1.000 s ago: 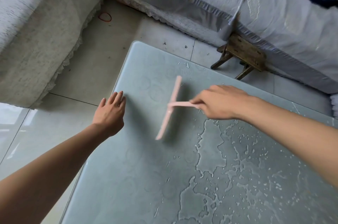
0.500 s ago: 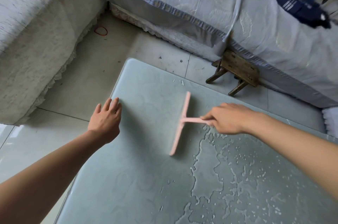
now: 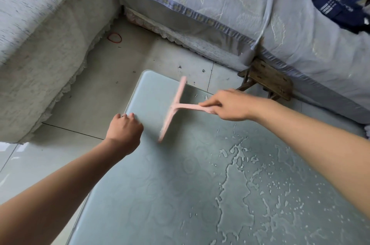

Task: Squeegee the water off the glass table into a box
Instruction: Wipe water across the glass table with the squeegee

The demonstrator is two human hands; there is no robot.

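1. Squeegee (image 3: pixel 173 106): pink, T-shaped, motion-blurred, over the far left part of the glass surface (image 3: pixel 160 194). One blade end reaches the far edge. Whether the blade touches the glass cannot be told.
2. Right hand (image 3: pixel 230 105): just right of the blade, fingers closed round the handle.
3. Left hand (image 3: pixel 124 130): just left of the blade, fingers curled under at the left edge. Whether they clasp that edge cannot be told.
4. Water (image 3: pixel 236 194): puddles and droplets, nearer the camera than the squeegee and to its right.
5. Stool (image 3: pixel 268 80): wooden, beyond the squeegee to the right, against a covered sofa (image 3: pixel 200 4).
6. Rubber band (image 3: pixel 114 37): red, on the floor (image 3: pixel 100 88), beyond the squeegee to the left.
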